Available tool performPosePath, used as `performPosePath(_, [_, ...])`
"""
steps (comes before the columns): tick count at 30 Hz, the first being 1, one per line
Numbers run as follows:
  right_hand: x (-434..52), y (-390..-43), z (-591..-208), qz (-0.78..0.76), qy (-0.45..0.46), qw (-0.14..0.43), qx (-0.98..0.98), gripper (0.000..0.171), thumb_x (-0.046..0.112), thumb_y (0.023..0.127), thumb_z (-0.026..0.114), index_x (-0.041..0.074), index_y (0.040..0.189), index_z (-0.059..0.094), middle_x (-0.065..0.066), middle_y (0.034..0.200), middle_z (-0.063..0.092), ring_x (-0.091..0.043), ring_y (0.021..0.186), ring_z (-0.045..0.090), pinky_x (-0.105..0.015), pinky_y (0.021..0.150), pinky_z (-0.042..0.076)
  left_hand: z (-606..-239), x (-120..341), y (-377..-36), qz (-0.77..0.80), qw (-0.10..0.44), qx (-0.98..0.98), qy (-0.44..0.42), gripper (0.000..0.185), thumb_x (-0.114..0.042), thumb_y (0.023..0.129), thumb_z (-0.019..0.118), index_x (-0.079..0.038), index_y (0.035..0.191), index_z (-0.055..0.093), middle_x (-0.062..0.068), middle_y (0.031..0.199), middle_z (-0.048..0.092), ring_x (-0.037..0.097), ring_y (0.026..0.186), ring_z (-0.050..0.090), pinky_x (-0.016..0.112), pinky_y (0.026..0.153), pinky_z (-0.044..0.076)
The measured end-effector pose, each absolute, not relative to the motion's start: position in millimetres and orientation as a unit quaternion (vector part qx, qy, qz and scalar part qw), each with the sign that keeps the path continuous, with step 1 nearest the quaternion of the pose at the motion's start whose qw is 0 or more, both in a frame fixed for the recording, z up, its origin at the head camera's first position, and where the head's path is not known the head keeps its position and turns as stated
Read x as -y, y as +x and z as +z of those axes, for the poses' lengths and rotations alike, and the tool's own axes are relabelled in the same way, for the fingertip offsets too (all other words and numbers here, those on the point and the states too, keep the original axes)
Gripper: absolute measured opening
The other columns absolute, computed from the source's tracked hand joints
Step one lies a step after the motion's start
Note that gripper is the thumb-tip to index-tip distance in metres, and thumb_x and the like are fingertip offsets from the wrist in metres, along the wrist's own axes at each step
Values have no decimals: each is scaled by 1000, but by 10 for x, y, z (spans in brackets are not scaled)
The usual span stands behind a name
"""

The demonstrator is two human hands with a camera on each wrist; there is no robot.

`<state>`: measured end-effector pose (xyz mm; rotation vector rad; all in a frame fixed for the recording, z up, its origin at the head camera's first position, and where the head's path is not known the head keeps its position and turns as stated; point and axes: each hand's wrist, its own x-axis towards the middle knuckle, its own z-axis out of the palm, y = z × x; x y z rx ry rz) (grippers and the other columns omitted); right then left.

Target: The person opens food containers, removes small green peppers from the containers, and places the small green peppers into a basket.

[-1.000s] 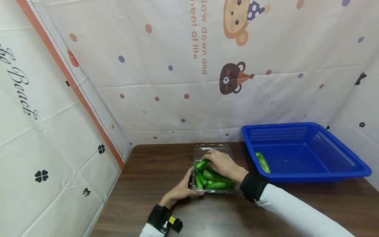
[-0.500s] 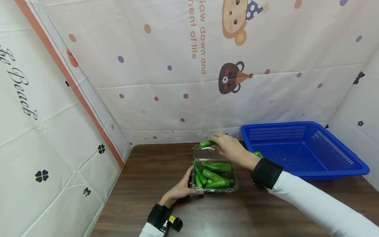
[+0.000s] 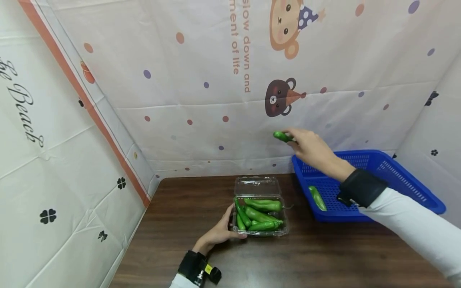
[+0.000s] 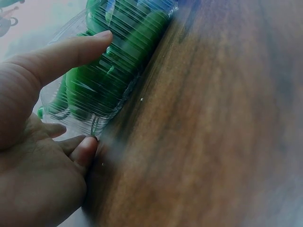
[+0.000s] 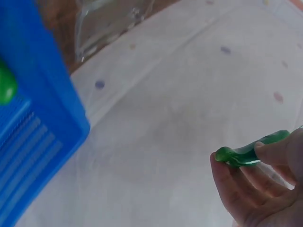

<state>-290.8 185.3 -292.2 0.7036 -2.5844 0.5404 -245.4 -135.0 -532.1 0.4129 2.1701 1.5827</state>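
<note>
A clear plastic clamshell box (image 3: 260, 230) with its lid folded back stands on the dark wooden table and holds several green peppers (image 3: 262, 205). My left hand (image 3: 220, 231) grips the box's left front corner, thumb along its side (image 4: 71, 52). My right hand (image 3: 310, 149) is raised in the air above the left rim of the blue basket (image 3: 407, 182) and pinches one green pepper (image 3: 282, 137) between thumb and fingers (image 5: 248, 153). One more green pepper (image 3: 318, 197) lies inside the basket near its left wall.
The table (image 3: 317, 256) is boxed in by patterned cloth walls at the left, back and right. The blue basket fills the right rear corner. The box's open lid (image 3: 256, 185) lies flat toward the back wall.
My right hand took a pepper out of the box, lifted it and carried it up and to the right, to above the basket's left rim. The left hand kept its hold on the box.
</note>
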Motion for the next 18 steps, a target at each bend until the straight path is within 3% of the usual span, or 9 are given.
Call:
performPosePath(3, [-1991,-2908,-2831,193,229,202,933,39,-3,99,60,1,138,57,-29,124,66,-42,101,69,-52,77,57,-5324,1355,-2454,568,210,-782,148,115,-23,84,87,-26,166,6,17,161,32,29,125,51,42,101,44])
performPosePath(6, [-2131,-2923,-2786,194,206,195,939,40,-3,98,60,-2,137,56,-32,122,66,-44,100,70,-51,73,58,-5329,1354,-2451,568,213,-781,148,115,-24,84,86,-25,166,6,18,161,31,30,127,51,43,101,44])
performPosePath(10, [-2309,-2962,-2778,190,180,181,948,38,0,98,61,-5,136,55,-35,115,67,-42,88,71,-44,61,55,-5326,1358,-2450,566,215,-782,145,114,-25,84,86,-25,166,7,19,161,30,34,129,48,46,102,43])
performPosePath(18, [-2640,-3032,-2880,204,128,111,964,41,4,99,61,-15,134,50,-41,108,66,-37,73,71,-43,58,57,-5327,1354,-2447,557,213,-790,141,115,-25,84,87,-25,166,6,21,161,28,38,133,44,54,106,40])
